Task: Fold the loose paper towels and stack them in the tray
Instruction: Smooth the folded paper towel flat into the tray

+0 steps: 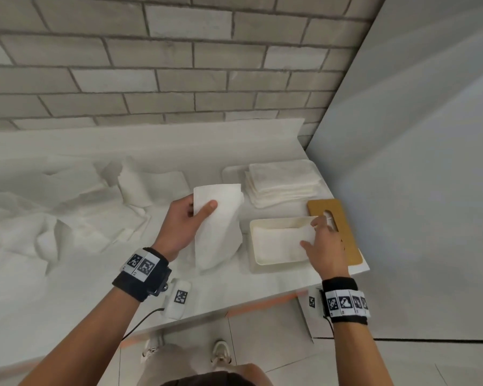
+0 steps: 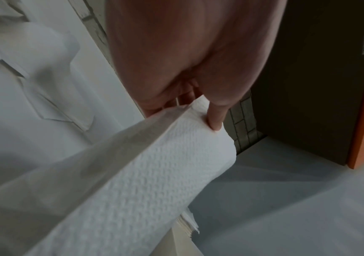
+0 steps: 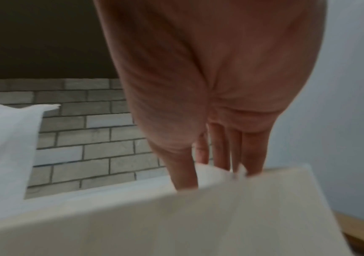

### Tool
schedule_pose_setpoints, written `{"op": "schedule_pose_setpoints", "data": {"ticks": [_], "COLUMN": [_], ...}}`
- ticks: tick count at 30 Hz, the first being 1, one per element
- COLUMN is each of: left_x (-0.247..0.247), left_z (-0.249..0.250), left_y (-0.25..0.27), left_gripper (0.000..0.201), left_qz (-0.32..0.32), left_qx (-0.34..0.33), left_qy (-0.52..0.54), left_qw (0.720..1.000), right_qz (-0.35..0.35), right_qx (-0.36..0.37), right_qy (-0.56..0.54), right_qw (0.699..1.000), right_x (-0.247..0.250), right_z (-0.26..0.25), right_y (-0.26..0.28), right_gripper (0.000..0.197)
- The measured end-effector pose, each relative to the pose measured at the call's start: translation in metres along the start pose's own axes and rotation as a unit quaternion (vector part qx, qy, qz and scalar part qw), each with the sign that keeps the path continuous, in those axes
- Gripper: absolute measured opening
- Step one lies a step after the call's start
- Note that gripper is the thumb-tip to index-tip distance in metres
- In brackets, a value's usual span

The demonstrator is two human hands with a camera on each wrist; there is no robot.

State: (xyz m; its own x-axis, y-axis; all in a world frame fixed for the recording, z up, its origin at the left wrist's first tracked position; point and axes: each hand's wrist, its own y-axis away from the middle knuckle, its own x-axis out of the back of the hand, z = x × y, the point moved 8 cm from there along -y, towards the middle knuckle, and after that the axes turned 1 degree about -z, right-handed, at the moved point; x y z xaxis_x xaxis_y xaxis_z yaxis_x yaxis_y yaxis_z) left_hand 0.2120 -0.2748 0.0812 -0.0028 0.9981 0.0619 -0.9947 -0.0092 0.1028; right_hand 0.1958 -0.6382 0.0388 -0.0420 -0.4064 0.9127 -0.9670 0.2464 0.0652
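My left hand (image 1: 204, 210) holds a loose white paper towel (image 1: 218, 232) up over the middle of the table, thumb on its near face and fingers behind. The left wrist view shows the thumb (image 2: 215, 117) pinching this embossed towel (image 2: 143, 181) near its top edge. To the right lies a cream tray (image 1: 279, 262) with a folded towel (image 1: 279, 236) inside. My right hand (image 1: 313, 235) reaches into the tray and pinches that towel's right end. In the right wrist view the thumb and fingers (image 3: 220, 152) dip behind the tray wall (image 3: 198, 216) with a white edge between them.
A stack of folded towels (image 1: 282, 185) sits on a second tray (image 1: 229, 174) at the back right. A brown board with an oval slot (image 1: 345, 240) lies right of the cream tray. Several crumpled towels (image 1: 67, 218) cover the table's left. A wall stands close on the right.
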Motion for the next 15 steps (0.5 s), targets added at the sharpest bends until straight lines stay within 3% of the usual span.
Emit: {"op": "schedule_pose_setpoints", "data": {"ticks": [2, 3, 5, 7, 9, 11, 15], "left_x": [-0.003, -0.005, -0.006, -0.008, -0.007, -0.002, 0.019], "left_z": [-0.001, -0.001, -0.001, 0.0, -0.002, -0.001, -0.012], "left_y": [0.003, 0.004, 0.006, 0.006, 0.004, 0.001, -0.016], "left_gripper": [0.026, 0.028, 0.026, 0.025, 0.027, 0.033, 0.03], "left_qz": [0.004, 0.004, 0.004, 0.001, -0.01, -0.023, -0.017], "left_qx": [-0.004, -0.005, -0.011, -0.022, -0.042, -0.07, -0.073], "left_qy": [-0.005, -0.011, -0.03, -0.052, -0.083, -0.126, -0.2], "left_qw": [1.0, 1.0, 0.999, 0.998, 0.996, 0.989, 0.977], "right_qz": [0.092, 0.102, 0.046, -0.018, -0.06, -0.083, -0.109], "right_qx": [0.079, 0.118, 0.166, 0.179, 0.18, 0.2, 0.26], "right_qy": [-0.085, -0.168, -0.313, -0.387, -0.399, -0.37, -0.287], "right_qw": [0.989, 0.973, 0.934, 0.904, 0.897, 0.903, 0.916], "right_x": [0.027, 0.037, 0.043, 0.035, 0.02, 0.005, -0.028], "right_z": [-0.037, -0.06, -0.109, -0.148, -0.172, -0.19, -0.219], "right_y": [0.015, 0.024, 0.035, 0.036, 0.026, 0.012, -0.005], "right_gripper": [0.034, 0.026, 0.02, 0.031, 0.045, 0.044, 0.009]}}
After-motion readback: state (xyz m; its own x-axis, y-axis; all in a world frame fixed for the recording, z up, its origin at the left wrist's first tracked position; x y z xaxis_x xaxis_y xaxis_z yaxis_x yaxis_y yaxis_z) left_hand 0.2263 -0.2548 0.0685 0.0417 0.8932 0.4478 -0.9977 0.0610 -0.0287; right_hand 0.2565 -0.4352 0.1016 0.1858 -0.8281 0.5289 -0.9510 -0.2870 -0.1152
